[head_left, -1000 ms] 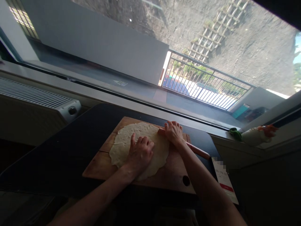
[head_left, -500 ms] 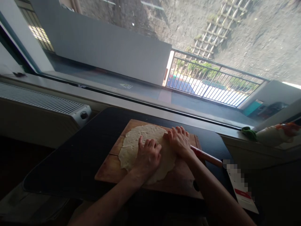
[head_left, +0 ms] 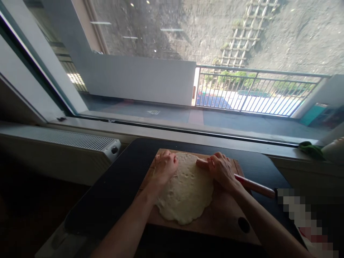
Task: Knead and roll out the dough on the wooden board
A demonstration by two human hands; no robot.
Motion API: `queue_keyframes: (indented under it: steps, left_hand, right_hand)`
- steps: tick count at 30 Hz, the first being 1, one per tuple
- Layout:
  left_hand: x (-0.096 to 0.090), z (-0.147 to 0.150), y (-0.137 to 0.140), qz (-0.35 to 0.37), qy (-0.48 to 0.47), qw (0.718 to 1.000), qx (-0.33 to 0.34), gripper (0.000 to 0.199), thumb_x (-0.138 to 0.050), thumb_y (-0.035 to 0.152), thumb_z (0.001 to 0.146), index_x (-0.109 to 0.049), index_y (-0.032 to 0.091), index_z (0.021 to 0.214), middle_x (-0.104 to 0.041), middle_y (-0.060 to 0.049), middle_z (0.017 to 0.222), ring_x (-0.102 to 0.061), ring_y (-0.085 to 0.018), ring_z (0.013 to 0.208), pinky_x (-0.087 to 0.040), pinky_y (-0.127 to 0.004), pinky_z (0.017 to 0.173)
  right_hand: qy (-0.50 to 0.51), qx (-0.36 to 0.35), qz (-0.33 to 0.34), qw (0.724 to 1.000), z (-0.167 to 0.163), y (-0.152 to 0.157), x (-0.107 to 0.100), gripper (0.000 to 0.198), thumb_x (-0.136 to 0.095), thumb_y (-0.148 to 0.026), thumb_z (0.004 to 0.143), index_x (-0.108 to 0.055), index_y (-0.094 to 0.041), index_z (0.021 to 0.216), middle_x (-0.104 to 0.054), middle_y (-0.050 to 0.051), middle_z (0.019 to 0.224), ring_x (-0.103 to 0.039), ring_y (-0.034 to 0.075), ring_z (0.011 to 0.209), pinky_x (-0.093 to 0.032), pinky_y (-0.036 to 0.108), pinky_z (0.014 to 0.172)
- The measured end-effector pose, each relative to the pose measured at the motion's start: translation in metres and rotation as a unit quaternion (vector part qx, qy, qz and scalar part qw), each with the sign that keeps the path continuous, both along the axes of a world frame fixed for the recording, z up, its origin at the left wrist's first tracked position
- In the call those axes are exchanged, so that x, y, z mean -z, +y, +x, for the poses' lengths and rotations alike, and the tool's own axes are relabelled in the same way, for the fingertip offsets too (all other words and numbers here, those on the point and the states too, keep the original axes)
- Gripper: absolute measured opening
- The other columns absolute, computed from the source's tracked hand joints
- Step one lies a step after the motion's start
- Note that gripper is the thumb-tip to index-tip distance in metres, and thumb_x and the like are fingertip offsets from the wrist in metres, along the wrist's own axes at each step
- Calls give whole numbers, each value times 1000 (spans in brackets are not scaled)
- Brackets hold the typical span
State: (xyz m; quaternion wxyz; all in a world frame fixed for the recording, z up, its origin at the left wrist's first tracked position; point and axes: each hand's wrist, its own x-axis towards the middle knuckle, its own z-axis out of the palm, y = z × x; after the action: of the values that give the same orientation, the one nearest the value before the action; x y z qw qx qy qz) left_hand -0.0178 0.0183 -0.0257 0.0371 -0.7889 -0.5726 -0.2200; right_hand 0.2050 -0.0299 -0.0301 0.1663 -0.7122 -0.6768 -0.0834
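A wide, thin sheet of dough (head_left: 185, 193) lies on a wooden board (head_left: 225, 222), its surface dimpled and its outline uneven. My left hand (head_left: 165, 167) is at the dough's far left edge, fingers curled in on the rim; the fingertips are partly hidden. Slanting across the far right part of the dough is a wooden rolling pin (head_left: 256, 188) with a reddish section. My right hand (head_left: 221, 170) closes over it near its far end, and that tip rests on the dough.
The board sits on a black table (head_left: 115, 186) against the windowsill (head_left: 204, 138). A white radiator (head_left: 80, 141) is at the left. On the sill at the right lies a green item (head_left: 310, 148) beside something pale. A blurred packet (head_left: 303, 215) lies near the table's right edge.
My left hand has moved from the middle of the dough to its far left edge. My right hand still covers the rolling pin. The view has tilted and shifted.
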Motion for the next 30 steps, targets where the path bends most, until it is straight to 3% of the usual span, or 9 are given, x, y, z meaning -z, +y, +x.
queue_keyframes:
  steps: [4,7,11,18,22,27,30]
  left_hand:
    - [13,3,12,65,36,997,-20,18,-47,20,83,-64,18,86,-62,-10,91,-55,-25,93,-37,-41,84]
    - [18,6,7,93,63,993,-18,19,-44,19,84,-63,19,87,-62,-10,90,-55,-26,91,-35,-45,88]
    - [12,5,5,96,91,991,-3,21,-42,19,86,-63,18,84,-63,-9,89,-56,-25,89,-32,-47,93]
    - [-1,-8,2,45,93,993,60,22,-44,18,85,-65,20,79,-63,-9,89,-58,-24,87,-27,-54,99]
    - [0,-9,-3,59,99,991,63,21,-44,18,85,-65,19,84,-63,-9,90,-57,-25,90,-26,-55,100]
    - [2,-6,-6,44,106,992,58,22,-42,18,87,-64,18,89,-61,-9,92,-55,-25,91,-22,-55,104]
    - [5,-5,-5,31,116,992,44,23,-41,18,87,-64,18,91,-61,-8,94,-53,-25,94,-20,-55,105]
  right_hand:
    - [-9,-6,-8,1000,2,-6,-1,46,-23,-40,99,-64,-21,88,-67,5,85,-59,20,81,-36,30,74]
    - [2,-1,-41,999,1,11,-9,55,-17,-44,99,-64,-22,83,-68,4,80,-61,18,70,-34,29,63]
    - [-4,8,-52,999,-10,37,-18,58,-14,-45,99,-65,-22,83,-68,6,81,-62,19,72,-35,28,63]
    - [-8,-9,-42,999,-28,53,-7,43,-25,-46,97,-61,-25,107,-62,8,110,-56,23,101,-37,34,83]
    - [-3,2,-66,998,-31,52,-2,47,-23,-49,96,-55,-25,121,-53,11,127,-46,26,117,-32,43,95]
    - [1,-58,-98,994,-33,43,4,61,-19,-57,94,-41,-19,137,-40,12,142,-26,28,134,-20,47,106]
    - [-9,-30,-145,989,-28,52,-2,63,-13,-58,94,-44,-21,134,-42,13,139,-28,30,132,-22,51,102]
